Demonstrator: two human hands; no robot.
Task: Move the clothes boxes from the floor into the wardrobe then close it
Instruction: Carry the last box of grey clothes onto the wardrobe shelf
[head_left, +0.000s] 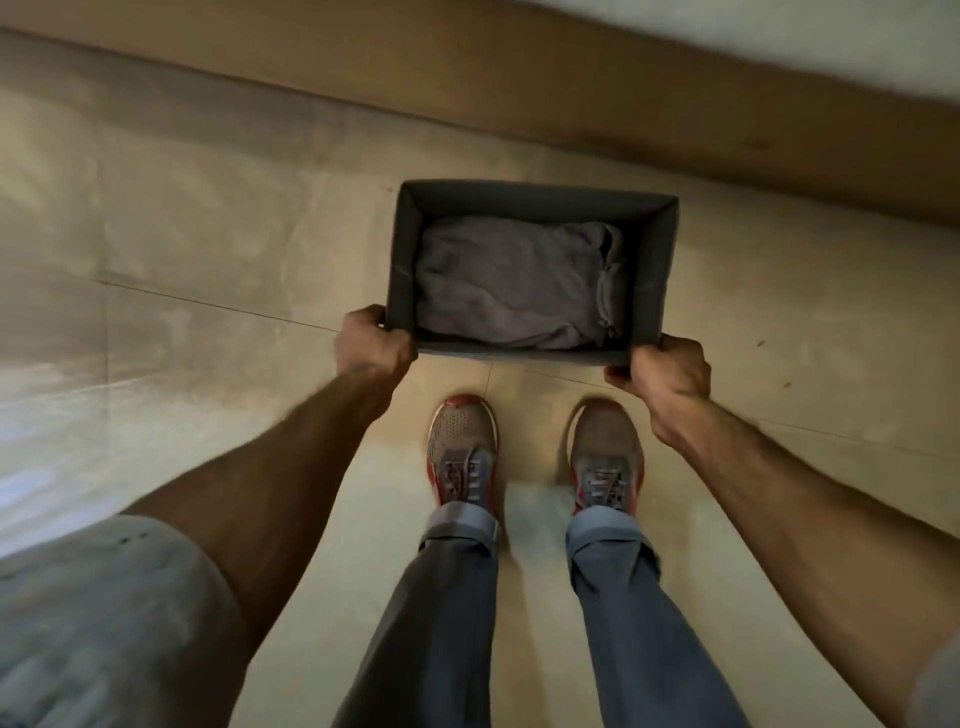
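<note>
Bare tiled floor (208, 249) lies open to the left of the grey box (655, 270), and more shows to its right. Both near corners of the box are taken: left hand (371, 348) grips one, right hand (665, 371) the other. Far rim and side walls are free of fingers. Folded grey cloth (511, 283) fills the box bottom. Two shoes (462, 447) stand just below the near wall. A brown band (519, 93) crosses beyond the box.
</note>
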